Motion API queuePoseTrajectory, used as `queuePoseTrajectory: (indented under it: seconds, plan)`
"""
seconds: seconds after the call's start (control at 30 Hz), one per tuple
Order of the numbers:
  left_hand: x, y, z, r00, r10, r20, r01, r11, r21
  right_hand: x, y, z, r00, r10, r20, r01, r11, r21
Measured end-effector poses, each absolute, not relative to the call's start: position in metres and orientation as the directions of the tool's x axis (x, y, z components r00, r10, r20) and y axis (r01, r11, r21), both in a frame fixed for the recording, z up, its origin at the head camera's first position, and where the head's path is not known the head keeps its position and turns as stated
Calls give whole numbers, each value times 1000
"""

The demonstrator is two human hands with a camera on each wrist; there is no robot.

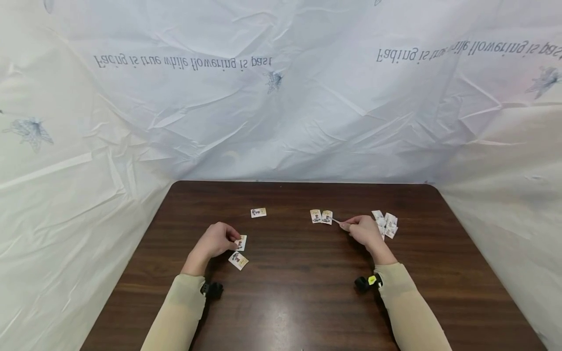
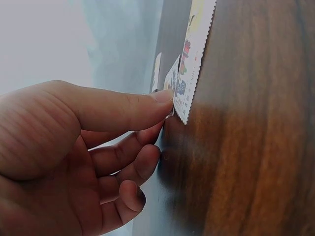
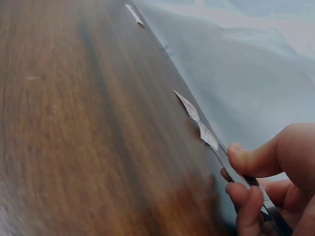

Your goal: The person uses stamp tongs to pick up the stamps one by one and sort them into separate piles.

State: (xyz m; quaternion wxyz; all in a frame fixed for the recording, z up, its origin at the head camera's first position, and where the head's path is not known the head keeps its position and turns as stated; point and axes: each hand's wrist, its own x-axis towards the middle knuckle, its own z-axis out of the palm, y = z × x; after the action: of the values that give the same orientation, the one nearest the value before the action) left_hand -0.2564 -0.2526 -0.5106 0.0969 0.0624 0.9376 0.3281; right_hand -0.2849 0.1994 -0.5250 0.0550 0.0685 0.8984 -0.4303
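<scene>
On the left of the table, my left hand (image 1: 218, 240) pinches a small perforated postage stamp (image 1: 241, 243) by its edge, between thumb and index finger. A second stamp (image 1: 238, 261) lies just nearer me, slightly turned; its serrated edge (image 2: 193, 73) shows large in the left wrist view. My right hand (image 1: 364, 230) grips metal tweezers (image 3: 230, 167) between thumb and fingers. The tweezers' tips are right at the edge of a stamp (image 1: 327, 217), which stands beside another stamp (image 1: 315, 216) near the back of the table.
A loose pile of stamps (image 1: 391, 225) lies right of my right hand, partly hidden by it. One more stamp (image 1: 258, 212) lies at the back left. The dark wooden table (image 1: 281, 282) meets a white printed sheet (image 1: 281, 146) behind and at both sides.
</scene>
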Motion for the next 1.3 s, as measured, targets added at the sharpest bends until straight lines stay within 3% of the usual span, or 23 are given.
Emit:
queuePoseTrajectory:
  seconds: [0.43,1.3]
  plan:
    - [-256,-253,-515,-976,181,-124,65,779,624,-283,212,-517,-968,27,-249,217,585,-781]
    - [-259,-254,-512,-975,172,-138,51,786,617,-285,203,-515,-985,73,-158,171,579,-797]
